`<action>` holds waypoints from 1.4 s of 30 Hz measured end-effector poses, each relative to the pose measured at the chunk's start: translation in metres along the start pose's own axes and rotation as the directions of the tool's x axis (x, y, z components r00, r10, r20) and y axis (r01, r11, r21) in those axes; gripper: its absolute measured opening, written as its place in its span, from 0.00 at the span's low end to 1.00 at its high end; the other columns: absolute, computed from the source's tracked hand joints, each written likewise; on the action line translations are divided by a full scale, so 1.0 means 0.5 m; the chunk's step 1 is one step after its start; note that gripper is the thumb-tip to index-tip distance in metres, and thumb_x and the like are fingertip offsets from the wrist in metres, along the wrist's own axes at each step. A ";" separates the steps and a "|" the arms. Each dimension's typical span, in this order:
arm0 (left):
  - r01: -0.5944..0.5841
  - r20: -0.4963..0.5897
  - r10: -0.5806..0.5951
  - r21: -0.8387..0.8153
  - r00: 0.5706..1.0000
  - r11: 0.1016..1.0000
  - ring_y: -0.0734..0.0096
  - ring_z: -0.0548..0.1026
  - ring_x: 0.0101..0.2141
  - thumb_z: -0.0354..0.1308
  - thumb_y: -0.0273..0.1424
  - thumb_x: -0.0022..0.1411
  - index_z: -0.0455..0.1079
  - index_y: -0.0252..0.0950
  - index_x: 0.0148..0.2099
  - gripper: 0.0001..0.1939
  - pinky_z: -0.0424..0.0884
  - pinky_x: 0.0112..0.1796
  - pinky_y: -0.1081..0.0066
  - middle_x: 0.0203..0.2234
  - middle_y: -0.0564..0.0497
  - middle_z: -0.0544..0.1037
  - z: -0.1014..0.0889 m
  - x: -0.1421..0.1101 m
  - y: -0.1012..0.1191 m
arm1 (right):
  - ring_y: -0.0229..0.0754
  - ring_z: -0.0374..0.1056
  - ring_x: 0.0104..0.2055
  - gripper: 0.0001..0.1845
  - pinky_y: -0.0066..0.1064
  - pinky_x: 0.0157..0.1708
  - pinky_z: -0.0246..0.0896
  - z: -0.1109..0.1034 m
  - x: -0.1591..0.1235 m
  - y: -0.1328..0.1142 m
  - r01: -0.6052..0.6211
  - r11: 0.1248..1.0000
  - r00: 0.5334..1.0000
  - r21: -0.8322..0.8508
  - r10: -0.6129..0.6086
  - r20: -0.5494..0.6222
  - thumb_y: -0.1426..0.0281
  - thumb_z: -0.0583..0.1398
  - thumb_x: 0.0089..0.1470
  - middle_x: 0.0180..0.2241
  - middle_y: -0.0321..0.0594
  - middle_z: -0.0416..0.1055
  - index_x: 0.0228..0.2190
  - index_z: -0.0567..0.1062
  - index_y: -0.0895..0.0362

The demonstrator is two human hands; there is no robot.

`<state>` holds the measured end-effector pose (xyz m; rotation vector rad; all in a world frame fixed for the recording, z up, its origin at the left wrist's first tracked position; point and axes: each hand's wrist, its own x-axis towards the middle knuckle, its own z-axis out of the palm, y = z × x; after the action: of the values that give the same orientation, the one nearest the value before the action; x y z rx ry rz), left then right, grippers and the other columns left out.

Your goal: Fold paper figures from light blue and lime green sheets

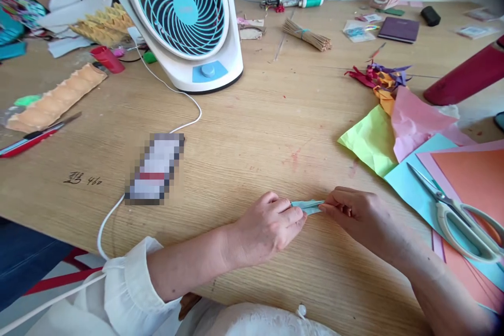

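Observation:
A narrow strip of folded light-blue paper (pixel 309 207) spans the gap between my two hands, just above the near edge of the table. My left hand (pixel 271 223) is closed over its left end, fingers pressed down on it. At the other end, my right hand (pixel 356 212) pinches the paper between thumb and fingertips. Lengthwise creases show in the middle of the strip; both its ends are hidden by my fingers.
Scissors (pixel 452 202) lie on coloured paper sheets (pixel 472 168) at right, near crumpled green paper (pixel 372 139) and small folded paper pieces (pixel 388 79). A phone (pixel 155 168) with a white cable is left; a fan (pixel 205 71) stands behind. A red bottle (pixel 464 73) is far right.

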<state>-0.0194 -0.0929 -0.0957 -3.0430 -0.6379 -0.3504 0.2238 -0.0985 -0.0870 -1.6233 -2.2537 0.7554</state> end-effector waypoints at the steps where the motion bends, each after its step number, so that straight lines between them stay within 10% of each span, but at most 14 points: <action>1: -0.001 -0.001 0.001 0.001 1.000 1.000 0.69 0.68 0.35 0.48 0.25 0.71 0.69 0.29 0.54 0.14 0.61 0.36 0.63 0.36 0.49 0.74 0.001 0.000 0.000 | 0.35 0.59 0.22 0.17 0.28 0.23 0.51 0.001 0.000 0.000 0.021 1.000 1.000 -0.017 -0.021 -0.004 0.66 0.56 0.62 0.21 0.34 0.65 0.22 0.70 0.56; 42: 0.029 0.001 -0.029 -0.107 1.000 0.994 0.68 0.71 0.37 0.48 0.22 0.69 0.70 0.33 0.53 0.15 0.70 0.42 0.64 0.38 0.48 0.75 -0.007 0.003 -0.006 | 0.39 0.64 0.33 0.05 0.29 0.32 0.55 0.020 0.004 -0.033 -0.026 0.999 0.999 0.045 0.027 -0.022 0.73 0.62 0.56 0.30 0.36 0.68 0.28 0.72 0.55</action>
<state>-0.0199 -0.0896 -0.0922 -3.1379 -0.6851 -0.3988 0.2051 -0.1031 -0.0864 -1.6366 -2.1878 0.7845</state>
